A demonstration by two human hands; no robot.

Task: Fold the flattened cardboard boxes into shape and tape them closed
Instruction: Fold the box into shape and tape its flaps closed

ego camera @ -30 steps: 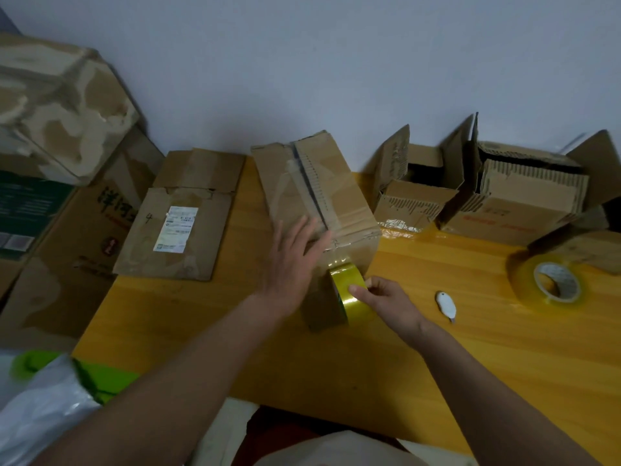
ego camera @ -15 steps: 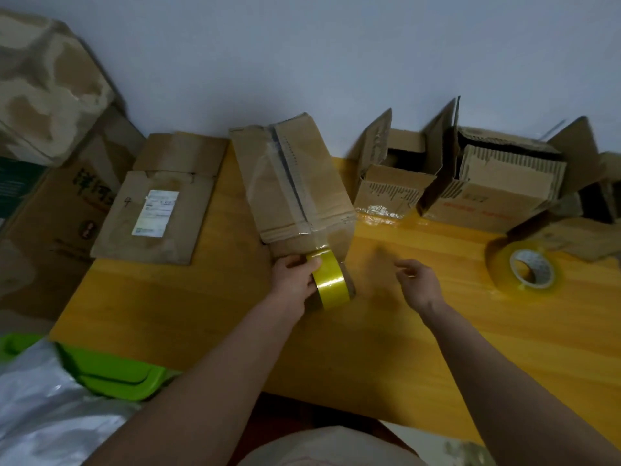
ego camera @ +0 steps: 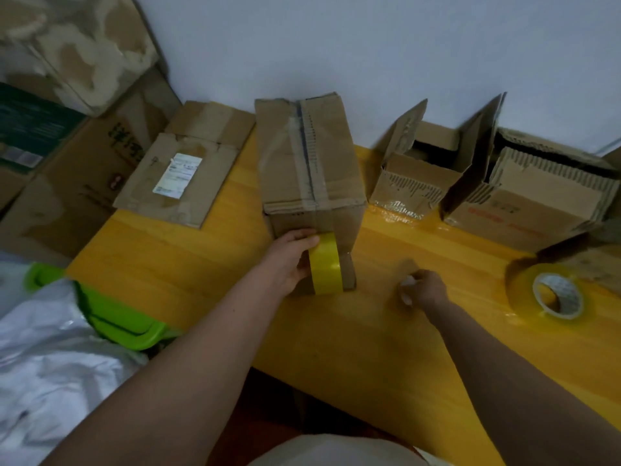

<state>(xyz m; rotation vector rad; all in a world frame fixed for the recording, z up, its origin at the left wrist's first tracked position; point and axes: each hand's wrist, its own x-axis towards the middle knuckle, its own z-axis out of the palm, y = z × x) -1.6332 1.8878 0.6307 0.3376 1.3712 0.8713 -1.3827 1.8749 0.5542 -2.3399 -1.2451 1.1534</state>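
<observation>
- The folded cardboard box point(ego camera: 311, 169) stands on the yellow tabletop point(ego camera: 386, 331) against the wall; every place below is given relative to this box.
- The left hand point(ego camera: 289, 262) is at the box's near face, its fingers point(ego camera: 307, 242) curled round the yellow tape roll point(ego camera: 325, 264), which is pressed against that face. A strip of tape runs along the top seam and down the near face to the roll.
- The right hand point(ego camera: 425, 289) is on the tabletop to the box's right, apart from it, fingers bunched round a small white object point(ego camera: 407, 282); blur hides what the object is, though it is likely the cutter.
- Two open-topped boxes point(ego camera: 416, 183) stand to the right of the box, a second tape roll point(ego camera: 551, 294) lies farther right, and a flattened box point(ego camera: 188, 169) lies to its left.
- Judged risks: nothing braces the box except the roll itself, so a hard pull could drag or tip the box toward the person.
- If the roll slackens before the cut, the strip may lift off the near face or wrinkle.
- Cutting close to the left fingers could nick them, and a crooked cut could leave a ragged tail that peels.
</observation>
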